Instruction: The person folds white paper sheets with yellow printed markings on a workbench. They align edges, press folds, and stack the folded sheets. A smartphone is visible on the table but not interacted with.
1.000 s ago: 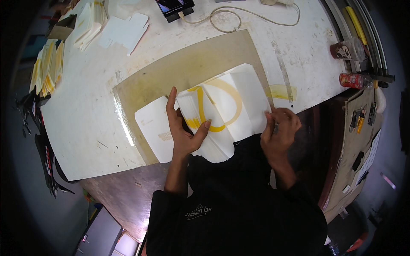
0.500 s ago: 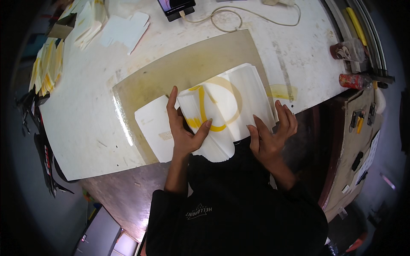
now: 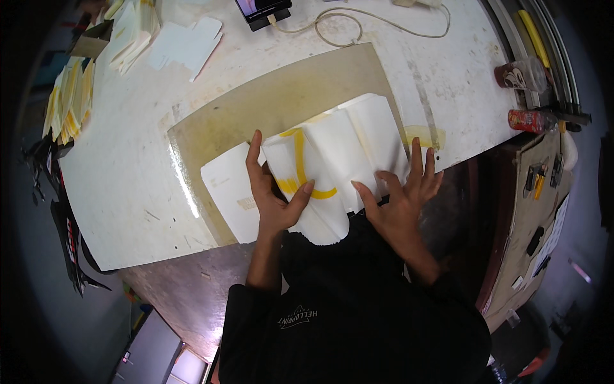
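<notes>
A creased, partly folded white paper piece [image 3: 320, 160] with a curved yellow band lies near the table's front edge. My left hand [image 3: 275, 201] is closed on its left part, thumb pressed on the face near the yellow band and fingers along the left edge. My right hand [image 3: 403, 195] has its thumb and index finger at the lower right edge of the paper, pinching a fold there; its other fingers are spread. Beneath it, to the left, a flat white sheet [image 3: 233, 189] rests on a beige mat [image 3: 256, 109].
Folded white-and-yellow paper pieces [image 3: 71, 102] stand at the far left, near a flat white sheet [image 3: 185, 45]. A phone [image 3: 262, 9] with a cable [image 3: 339, 13] is at the back. A plastic cup [image 3: 521, 75] and red can [image 3: 531, 120] stand at the right edge.
The right part of the paper has shifted and folded, so the right half of the ring print no longer shows. My right thumb has moved left onto the paper. The left hand has barely moved.
</notes>
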The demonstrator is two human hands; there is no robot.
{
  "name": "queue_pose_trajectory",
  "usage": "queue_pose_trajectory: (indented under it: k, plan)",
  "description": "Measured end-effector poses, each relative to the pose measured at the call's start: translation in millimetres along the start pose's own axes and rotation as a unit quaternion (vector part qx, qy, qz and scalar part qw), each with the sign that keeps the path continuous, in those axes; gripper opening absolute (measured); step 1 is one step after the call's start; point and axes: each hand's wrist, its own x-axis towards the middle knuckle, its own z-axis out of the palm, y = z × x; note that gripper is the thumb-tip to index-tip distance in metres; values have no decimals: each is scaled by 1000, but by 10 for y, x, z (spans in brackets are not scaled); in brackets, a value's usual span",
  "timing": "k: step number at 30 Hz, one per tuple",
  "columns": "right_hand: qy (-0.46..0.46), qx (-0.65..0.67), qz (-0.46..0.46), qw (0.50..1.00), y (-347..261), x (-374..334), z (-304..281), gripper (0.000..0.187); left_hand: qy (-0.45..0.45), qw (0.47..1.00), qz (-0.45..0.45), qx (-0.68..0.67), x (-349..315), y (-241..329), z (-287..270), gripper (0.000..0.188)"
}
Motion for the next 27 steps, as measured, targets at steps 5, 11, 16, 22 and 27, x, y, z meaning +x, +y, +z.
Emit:
queue_pose_trajectory:
  k: [5, 11, 16, 22, 27]
  plan:
    - [16, 49, -45, 998, -162, -128, -45, 18, -10, 1000, 0, 1, 18, 7, 22, 104]
    - [14, 108, -60, 992, -286, -204, -29, 9, 16, 999, -31, -17, 2, 18, -5, 102]
    - [57, 83, -10, 995, -73, -47, 63, 12, 50, 988, -34, -141, -6, 31, -89, 101]
    - [17, 153, -120, 981, -284, -215, -41, 15, -7, 1000, -18, -24, 19, 15, -4, 105]
    - [-54, 306, -195, 930, -385, -246, -10, 17, -14, 999, -26, -35, 59, 48, 42, 107]
